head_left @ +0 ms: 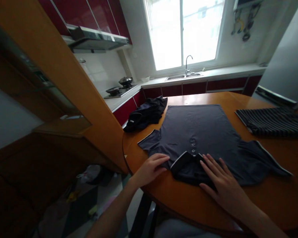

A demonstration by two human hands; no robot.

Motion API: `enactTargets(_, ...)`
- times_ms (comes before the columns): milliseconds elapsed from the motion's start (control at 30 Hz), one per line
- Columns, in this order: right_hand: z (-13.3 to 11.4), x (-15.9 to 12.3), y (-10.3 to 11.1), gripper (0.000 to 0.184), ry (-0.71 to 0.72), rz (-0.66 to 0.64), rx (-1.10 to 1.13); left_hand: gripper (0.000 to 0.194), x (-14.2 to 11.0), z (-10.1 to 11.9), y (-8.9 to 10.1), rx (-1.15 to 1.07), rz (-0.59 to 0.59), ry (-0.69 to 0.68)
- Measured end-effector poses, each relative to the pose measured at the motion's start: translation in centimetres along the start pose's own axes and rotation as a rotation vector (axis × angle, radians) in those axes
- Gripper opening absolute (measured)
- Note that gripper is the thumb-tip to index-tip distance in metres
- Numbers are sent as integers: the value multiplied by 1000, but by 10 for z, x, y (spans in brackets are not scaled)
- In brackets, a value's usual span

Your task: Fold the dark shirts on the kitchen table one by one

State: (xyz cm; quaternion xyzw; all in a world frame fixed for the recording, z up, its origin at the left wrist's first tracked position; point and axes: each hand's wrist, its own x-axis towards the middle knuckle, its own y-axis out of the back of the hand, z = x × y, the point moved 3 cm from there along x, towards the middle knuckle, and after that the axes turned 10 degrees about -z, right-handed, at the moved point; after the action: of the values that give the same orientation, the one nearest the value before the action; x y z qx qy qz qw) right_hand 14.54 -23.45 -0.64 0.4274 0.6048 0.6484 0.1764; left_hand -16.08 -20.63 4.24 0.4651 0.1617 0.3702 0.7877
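Observation:
A dark grey polo shirt lies spread face up on the wooden table, its collar end towards me and its hem at the far side. White piping edges the collar and both sleeves, and buttons run down the short placket. My left hand is at the shirt's left shoulder by the collar, fingers stretched over the cloth's edge and thumb apart from them. Flat on the right side of the collar rests my right hand, its fingers spread. Neither hand is closed round the fabric.
Dark clothing lies in a heap at the table's left edge. A folded striped garment is on the right. The round wooden table curves close to me. Beyond are a stove with pans and a sink.

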Motion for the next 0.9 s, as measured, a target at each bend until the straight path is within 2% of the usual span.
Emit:
enactTargets(133,-16,7,10,21,99,91,152,19,-18,-48,26,151,65,81)
enactTargets(233,-23,10,8,15,113,109,226,17,-21,-61,32,230,54,61)
enactTargets(433,-26,10,8,20,145,40,193,24,-15,-51,35,409,36,17)
enactTargets(567,-26,10,13,24,161,11,157,25,-17,-55,43,478,95,55)
enactTargets(700,-26,10,13,24,167,4,175,21,-20,-56,45,459,46,103)
enactTargets(800,-26,10,12,23,164,-16,203,14,-17,-41,41,394,66,107)
enactTargets(900,-26,10,12,22,162,-34,221,22,-4,-19,27,345,25,-2)
